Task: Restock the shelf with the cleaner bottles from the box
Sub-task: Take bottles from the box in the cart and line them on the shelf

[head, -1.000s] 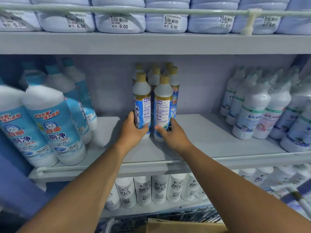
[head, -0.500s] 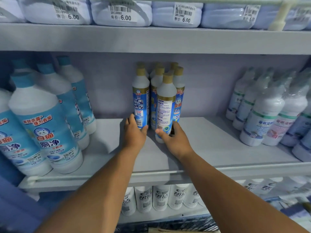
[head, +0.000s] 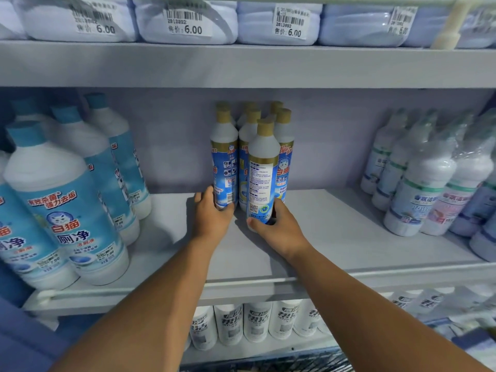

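The cleaner bottles (head: 251, 157) stood upright in a tight cluster at the middle of the shelf (head: 322, 237), against its pale back wall. They were slim white plastic cylinders with tapered shoulders, matte gold screw caps and glossy blue-and-gold wrap labels. The front bottle (head: 262, 173) showed its back label, fine print with a small code square near the base. The right hand (head: 279, 228) had its grip closed round the base of that bottle, thumb across the front and fingers wrapped behind. The left hand (head: 212, 217) held the base of the left bottle (head: 224, 167), its fingers curled round the bottle's left side.

The shelf was a smooth, pale grey board with a rounded rail along its front lip. To the left leaned large blue-capped bottles (head: 64, 210), broad and white with sky-blue labels bearing a cat's face. To the right stood green-banded bottles (head: 418, 194) bundled in crinkled clear film. On the upper shelf (head: 241, 65) sat pale tubs with price stickers (head: 186, 24) reading 6.00. Below, a row of white bottles with black lettering (head: 257, 320) filled the lower shelf.
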A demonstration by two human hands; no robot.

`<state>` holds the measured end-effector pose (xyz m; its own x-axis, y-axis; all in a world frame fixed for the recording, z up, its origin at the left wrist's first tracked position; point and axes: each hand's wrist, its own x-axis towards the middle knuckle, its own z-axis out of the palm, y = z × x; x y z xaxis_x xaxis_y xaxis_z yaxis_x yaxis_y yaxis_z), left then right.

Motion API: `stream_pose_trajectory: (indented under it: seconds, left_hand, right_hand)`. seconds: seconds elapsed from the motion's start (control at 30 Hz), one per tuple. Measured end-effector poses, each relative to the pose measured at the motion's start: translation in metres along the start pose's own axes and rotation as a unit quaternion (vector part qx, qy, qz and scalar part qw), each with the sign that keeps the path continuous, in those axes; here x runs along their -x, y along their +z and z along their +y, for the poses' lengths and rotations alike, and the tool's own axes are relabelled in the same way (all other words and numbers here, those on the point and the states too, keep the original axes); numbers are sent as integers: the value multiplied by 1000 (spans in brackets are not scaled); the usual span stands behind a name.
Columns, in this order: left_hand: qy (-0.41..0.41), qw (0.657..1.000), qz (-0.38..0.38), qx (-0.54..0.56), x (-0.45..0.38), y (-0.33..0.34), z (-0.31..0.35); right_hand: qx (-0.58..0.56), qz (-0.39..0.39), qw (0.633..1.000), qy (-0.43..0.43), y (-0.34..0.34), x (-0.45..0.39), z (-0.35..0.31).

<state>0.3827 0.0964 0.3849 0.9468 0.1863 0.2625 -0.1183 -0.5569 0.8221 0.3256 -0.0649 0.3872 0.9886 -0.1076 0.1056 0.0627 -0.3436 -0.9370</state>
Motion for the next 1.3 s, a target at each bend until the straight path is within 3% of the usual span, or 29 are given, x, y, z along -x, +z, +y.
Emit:
stream_pose_trajectory:
  seconds: [0.27, 0.9, 1.03, 1.17, 1.3]
  left_hand:
    - [-21, 997, -23, 77, -1, 0, -3]
    - [-19, 997, -20, 76, -3, 4, -8]
    - [-24, 997, 0, 78, -1, 0, -2]
    - [-19, 995, 77, 53, 9, -9, 6]
    - [24, 995, 17, 93, 33, -8, 31]
  right_hand:
    - [7, -12, 1000, -9, 0, -2, 3]
    - [18, -10, 1000, -6, 1, -4, 8]
    - [24, 3, 1000, -8, 2, -6, 9]
    - [28, 2, 1000, -9, 2, -6, 10]
    - [47, -4, 998, -31, 4, -6, 10]
